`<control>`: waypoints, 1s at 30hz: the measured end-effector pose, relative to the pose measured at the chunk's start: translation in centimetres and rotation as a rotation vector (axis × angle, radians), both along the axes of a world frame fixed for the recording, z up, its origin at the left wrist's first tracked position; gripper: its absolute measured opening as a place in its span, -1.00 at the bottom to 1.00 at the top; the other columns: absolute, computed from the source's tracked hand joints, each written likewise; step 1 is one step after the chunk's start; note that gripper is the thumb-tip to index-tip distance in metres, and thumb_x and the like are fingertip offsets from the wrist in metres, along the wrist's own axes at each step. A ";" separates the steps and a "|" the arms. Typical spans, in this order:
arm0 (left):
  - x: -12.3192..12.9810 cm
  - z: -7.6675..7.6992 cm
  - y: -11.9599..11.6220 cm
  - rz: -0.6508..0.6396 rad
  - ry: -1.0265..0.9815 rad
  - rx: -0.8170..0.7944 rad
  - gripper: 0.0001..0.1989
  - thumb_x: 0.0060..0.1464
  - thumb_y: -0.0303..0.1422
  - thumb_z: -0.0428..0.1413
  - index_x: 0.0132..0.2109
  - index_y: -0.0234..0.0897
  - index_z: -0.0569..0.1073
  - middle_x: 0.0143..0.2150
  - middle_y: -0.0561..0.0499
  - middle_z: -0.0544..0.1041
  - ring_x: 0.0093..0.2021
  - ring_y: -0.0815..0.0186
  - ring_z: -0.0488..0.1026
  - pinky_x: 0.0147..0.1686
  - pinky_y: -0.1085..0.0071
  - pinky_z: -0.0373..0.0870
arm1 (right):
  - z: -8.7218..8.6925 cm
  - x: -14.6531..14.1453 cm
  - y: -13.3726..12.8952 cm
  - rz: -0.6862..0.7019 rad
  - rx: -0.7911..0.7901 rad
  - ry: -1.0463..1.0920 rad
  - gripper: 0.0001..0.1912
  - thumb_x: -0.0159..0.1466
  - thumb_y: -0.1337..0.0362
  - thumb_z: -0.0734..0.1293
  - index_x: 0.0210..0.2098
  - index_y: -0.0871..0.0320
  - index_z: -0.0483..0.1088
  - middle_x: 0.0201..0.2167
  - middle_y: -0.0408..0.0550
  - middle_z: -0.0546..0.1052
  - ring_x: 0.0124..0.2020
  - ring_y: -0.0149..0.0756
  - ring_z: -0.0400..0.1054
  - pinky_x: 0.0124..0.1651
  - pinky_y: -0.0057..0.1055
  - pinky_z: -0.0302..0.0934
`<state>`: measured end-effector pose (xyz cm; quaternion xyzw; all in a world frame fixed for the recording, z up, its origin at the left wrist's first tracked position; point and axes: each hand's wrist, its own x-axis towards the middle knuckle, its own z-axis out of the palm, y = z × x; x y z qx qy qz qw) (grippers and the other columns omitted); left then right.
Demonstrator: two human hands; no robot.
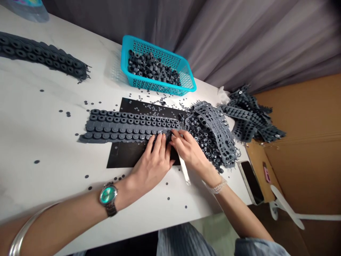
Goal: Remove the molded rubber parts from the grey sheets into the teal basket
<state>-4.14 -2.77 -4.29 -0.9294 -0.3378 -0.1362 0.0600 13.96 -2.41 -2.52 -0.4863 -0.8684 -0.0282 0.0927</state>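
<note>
Two dark grey moulded rubber strips with rows of round rings [117,127] lie side by side on a black mat [119,156]. My left hand [156,158] rests with fingers spread on the lower strip near its right end. At that same end, my right hand [188,147] has its fingers closed, and a white strip-like tool [184,170] sticks out below it towards me. What its fingertips pinch is too small to make out. A heap of loose grey rings [204,137] touches the mat's right side, with a perforated grey sheet [217,129] over it.
A blue basket [189,85] of small grey rings stands behind the mat. Another ringed strip [45,55] lies at the far left. More perforated sheets [250,115] pile up at the right, near a phone [252,181]. Small dark discs are scattered about the white table [61,177].
</note>
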 end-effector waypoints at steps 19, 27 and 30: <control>0.1 -0.3 0.2 -0.020 -0.028 0.024 -0.45 0.29 -0.25 -0.08 0.18 -0.69 0.36 0.24 -0.53 0.33 0.26 -0.19 0.28 0.24 -0.02 0.21 | 0.1 -0.2 -2.7 -0.026 0.086 0.152 -0.82 0.36 0.37 0.26 -0.05 0.19 0.36 0.06 0.14 0.50 -0.04 -0.12 0.33 -0.08 -0.18 0.37; 0.1 -0.2 0.1 -0.015 0.009 0.049 -0.46 0.29 -0.26 -0.10 0.19 -0.68 0.35 0.23 -0.51 0.34 0.27 -0.16 0.28 0.26 0.00 0.18 | 0.1 0.4 -1.9 0.107 0.064 -0.104 -0.81 0.40 0.37 0.17 -0.05 0.24 0.34 0.15 0.26 0.43 0.05 -0.07 0.29 -0.06 -0.13 0.36; 0.1 -0.2 0.1 -0.006 0.007 0.030 -0.46 0.30 -0.26 -0.12 0.19 -0.66 0.36 0.23 -0.52 0.34 0.27 -0.16 0.28 0.26 -0.01 0.17 | -0.2 1.3 -1.0 0.044 0.118 -0.069 -0.81 0.39 0.40 0.17 -0.05 0.23 0.33 0.11 0.26 0.45 0.05 -0.08 0.28 -0.05 -0.14 0.38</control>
